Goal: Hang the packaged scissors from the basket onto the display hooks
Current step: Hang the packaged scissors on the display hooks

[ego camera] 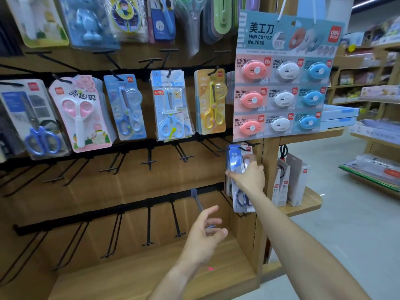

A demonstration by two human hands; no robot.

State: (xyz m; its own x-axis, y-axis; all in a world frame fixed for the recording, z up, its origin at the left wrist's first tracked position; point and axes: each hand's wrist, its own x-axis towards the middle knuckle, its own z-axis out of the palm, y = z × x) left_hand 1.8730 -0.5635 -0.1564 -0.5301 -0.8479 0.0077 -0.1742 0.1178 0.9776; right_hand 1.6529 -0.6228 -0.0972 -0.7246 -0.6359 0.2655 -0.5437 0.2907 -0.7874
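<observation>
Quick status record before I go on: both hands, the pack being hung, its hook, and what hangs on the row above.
right hand: grips blue scissors pack at its side
blue scissors pack: top at the rightmost hook of the middle row, in front of other packs; whether it is fully on, cannot tell
left hand: fingers loose, holds nothing, below the lower rail
row above: pink scissors pack, yellow scissors pack, others between
mini cutter card: hangs above the right hand
basket: not in view

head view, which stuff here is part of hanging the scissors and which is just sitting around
In the job:
- blue scissors pack, gripped by right hand
- its hook
- left hand, free
- bare hooks

Just about:
- mini cutter card
- pink scissors
- yellow scissors
- white boxes
</observation>
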